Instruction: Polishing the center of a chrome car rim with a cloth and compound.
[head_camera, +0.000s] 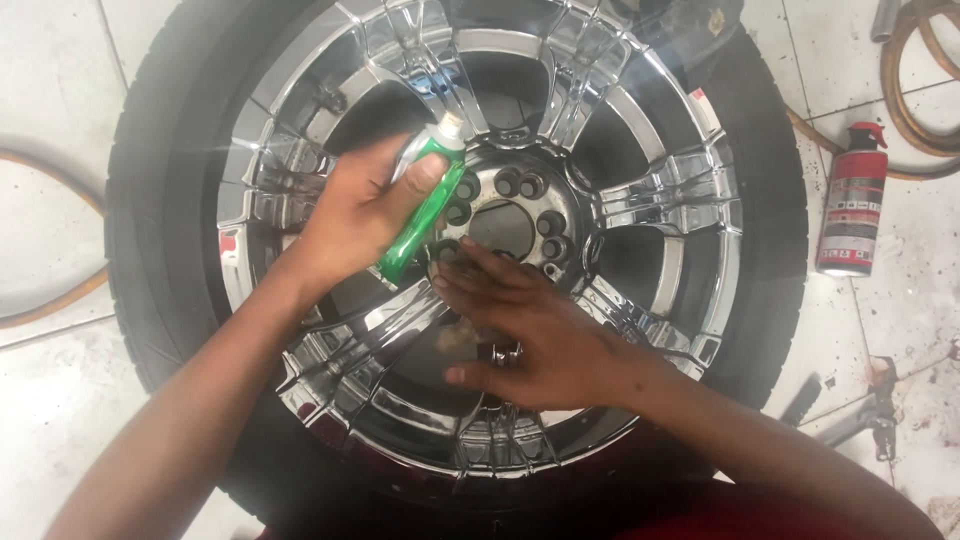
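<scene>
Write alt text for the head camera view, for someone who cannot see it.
The left hand grips a green tube over the hub of a chrome wheel lying flat in its tyre, while the right hand rests open on the spokes. A red spray can stands on the tiled floor nearby.

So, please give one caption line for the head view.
Left hand holds a green tube over a chrome wheel's hub; right hand rests flat.

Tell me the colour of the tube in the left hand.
Green tube, white cap; head view.
</scene>
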